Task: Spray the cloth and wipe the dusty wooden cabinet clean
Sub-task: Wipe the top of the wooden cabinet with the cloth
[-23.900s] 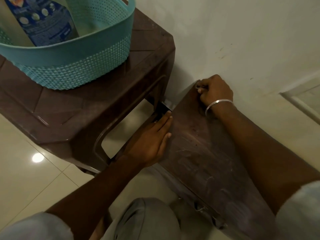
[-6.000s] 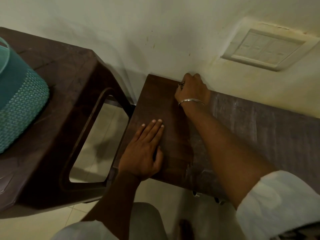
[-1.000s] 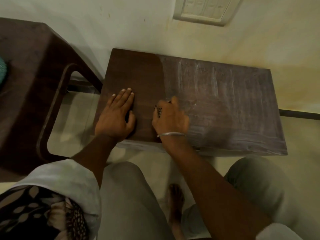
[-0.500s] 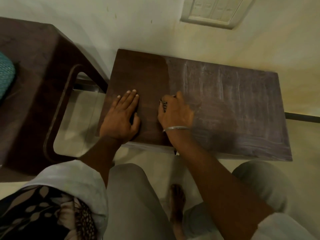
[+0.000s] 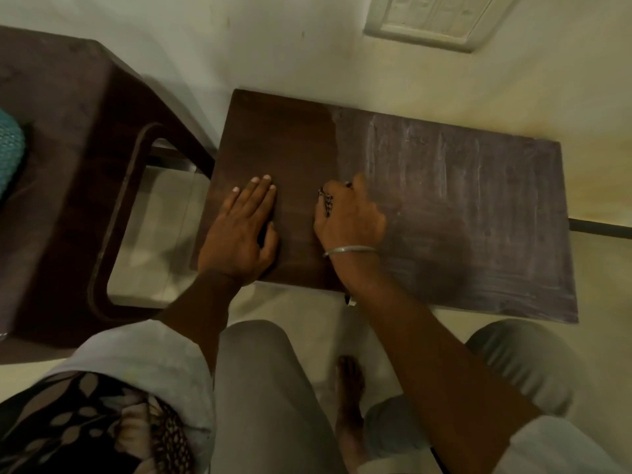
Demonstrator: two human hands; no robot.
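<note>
The low wooden cabinet stands against the wall. Its left third is dark and clean, while the rest carries grey dust streaks. My left hand lies flat, fingers straight, on the clean left part near the front edge. My right hand is curled around a small patterned cloth, only a dark speckled bit of which shows between thumb and fingers. It presses the cloth on the top at the border between clean and dusty wood. No spray bottle is in view.
A dark brown plastic stool stands left of the cabinet, with a teal basket on it at the frame's left edge. A switch plate is on the wall above. My knees and a bare foot are below the cabinet's front edge.
My right hand with the cloth has moved away from the front edge toward the back over the last second, along the clean-dusty border. My left hand has stayed flat in place.
</note>
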